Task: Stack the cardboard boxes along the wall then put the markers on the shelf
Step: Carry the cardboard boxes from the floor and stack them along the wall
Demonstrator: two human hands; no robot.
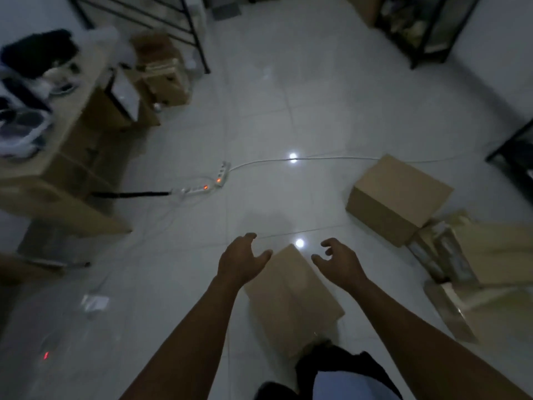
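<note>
A closed brown cardboard box (291,295) lies on the white tiled floor just in front of me. My left hand (240,259) hovers over its left far corner with fingers spread. My right hand (337,261) hovers over its right far side, fingers loosely curved; neither hand holds anything. A second closed cardboard box (395,197) sits further off to the right. A pile of opened and flattened boxes (484,261) lies at the right edge. No markers are visible.
Two power strips (212,183) with white cables cross the floor ahead. Stacked cardboard boxes (66,168) with clutter on top line the left wall. Black metal shelf frames (427,27) stand at the back and right. A small white packet (95,302) lies on the floor left.
</note>
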